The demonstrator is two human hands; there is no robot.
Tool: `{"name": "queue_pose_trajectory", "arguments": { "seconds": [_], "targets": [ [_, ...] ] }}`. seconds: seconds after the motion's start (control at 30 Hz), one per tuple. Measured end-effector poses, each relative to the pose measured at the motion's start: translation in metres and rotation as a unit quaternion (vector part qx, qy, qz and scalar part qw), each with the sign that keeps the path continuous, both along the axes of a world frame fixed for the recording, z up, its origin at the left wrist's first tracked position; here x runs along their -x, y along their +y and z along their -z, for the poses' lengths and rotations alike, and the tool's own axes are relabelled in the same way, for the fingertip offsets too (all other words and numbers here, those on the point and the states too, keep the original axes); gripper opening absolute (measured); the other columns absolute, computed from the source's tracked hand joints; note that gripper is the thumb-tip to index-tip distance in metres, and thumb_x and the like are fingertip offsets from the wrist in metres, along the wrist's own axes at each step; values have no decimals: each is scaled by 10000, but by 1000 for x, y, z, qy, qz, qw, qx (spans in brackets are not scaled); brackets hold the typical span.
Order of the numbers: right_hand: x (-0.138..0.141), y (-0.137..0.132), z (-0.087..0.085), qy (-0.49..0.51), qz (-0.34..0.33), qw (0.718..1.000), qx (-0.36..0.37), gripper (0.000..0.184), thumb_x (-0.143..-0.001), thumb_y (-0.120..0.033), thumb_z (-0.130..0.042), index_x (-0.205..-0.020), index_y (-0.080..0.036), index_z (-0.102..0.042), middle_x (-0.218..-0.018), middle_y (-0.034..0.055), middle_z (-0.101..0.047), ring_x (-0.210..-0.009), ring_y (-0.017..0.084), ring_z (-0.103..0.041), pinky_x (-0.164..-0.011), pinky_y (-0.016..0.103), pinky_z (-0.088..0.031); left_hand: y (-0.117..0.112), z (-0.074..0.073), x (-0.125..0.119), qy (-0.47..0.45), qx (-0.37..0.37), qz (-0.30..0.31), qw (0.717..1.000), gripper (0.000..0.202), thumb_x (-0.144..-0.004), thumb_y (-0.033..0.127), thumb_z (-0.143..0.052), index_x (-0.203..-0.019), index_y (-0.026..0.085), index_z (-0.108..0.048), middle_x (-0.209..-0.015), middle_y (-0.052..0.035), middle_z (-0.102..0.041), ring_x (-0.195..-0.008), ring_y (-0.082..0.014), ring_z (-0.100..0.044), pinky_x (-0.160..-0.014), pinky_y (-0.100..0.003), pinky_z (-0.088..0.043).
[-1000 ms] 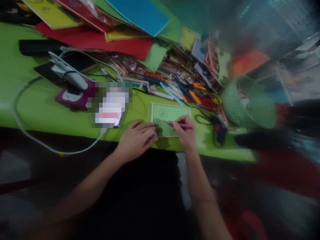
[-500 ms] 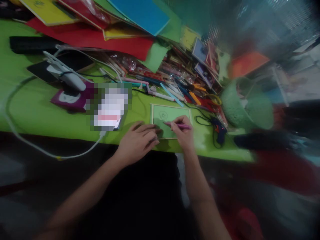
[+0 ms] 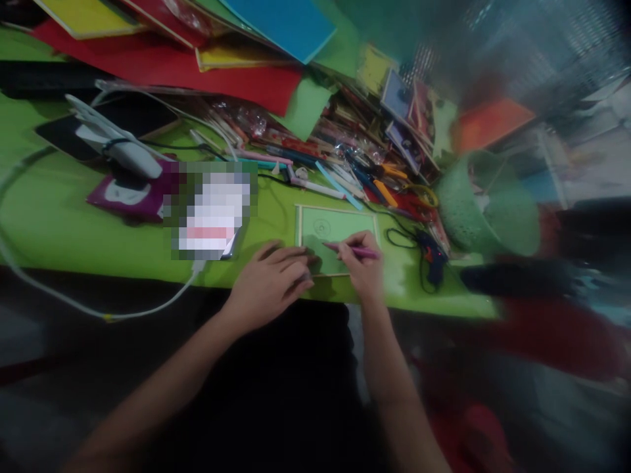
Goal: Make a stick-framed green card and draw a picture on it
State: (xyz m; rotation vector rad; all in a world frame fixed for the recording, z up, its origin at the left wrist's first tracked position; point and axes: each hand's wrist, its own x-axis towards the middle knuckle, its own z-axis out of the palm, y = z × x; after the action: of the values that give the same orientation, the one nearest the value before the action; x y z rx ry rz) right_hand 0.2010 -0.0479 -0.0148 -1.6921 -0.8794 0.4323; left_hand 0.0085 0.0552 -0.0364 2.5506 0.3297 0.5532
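A green card (image 3: 340,226) with thin pale strips along its edges lies near the front edge of the table. Small round line marks, one circle inside another, are drawn on its upper left part. My right hand (image 3: 363,263) grips a purple pencil (image 3: 362,251), its point at or just above the card below the drawing. My left hand (image 3: 271,279) lies across the card's lower left corner, fingers extended and loosely bent. Its thumb side is shaded, so I cannot tell whether anything small is under it.
A phone (image 3: 211,213) on a white cable stands left of the card. A glue gun (image 3: 434,259) and a green basket (image 3: 486,203) are to the right. Pens, scissors (image 3: 421,196) and sticks are heaped behind, with coloured sheets (image 3: 280,26) farther back.
The pencil point has shifted slightly down and right, along with my right hand. My left hand stays at the card's corner. The view has turned a little.
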Motion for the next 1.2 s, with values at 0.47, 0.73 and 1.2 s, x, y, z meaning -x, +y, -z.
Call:
{"name": "queue_pose_trajectory", "arguments": {
  "seconds": [0.47, 0.73, 1.2],
  "targets": [
    [0, -1, -4, -7, -11, 1000, 19, 110, -875, -278, -694, -822, -236, -607, -711, -43, -634, -671, 128, -619, -637, 282, -503, 0, 0, 0, -8, 7, 1, 1000, 200, -1059, 346, -535, -934, 247, -656, -1233, 6, -782, -1322, -275, -636, -1176, -563, -409],
    [2, 0, -4, -9, 2, 999, 34, 139, -863, -330, -689, -824, -233, -596, -702, -46, -631, -662, 128, -619, -630, 272, -508, 0, -1, 1, -16, -14, 0, 1000, 223, -1073, 349, -513, -937, 232, -646, -1224, -1, -784, -1302, -267, -649, -1162, -531, -405],
    [2, 1, -4, -7, -11, 999, 40, 129, -874, -319, -689, -837, -240, -594, -702, -44, -645, -659, 128, -642, -631, 275, -523, 1, 0, 1, -19, -23, 7, 1000, 210, -1085, 354, -488, -954, 237, -603, -1249, 6, -776, -1309, -266, -646, -1145, -533, -399]
  ]
}}
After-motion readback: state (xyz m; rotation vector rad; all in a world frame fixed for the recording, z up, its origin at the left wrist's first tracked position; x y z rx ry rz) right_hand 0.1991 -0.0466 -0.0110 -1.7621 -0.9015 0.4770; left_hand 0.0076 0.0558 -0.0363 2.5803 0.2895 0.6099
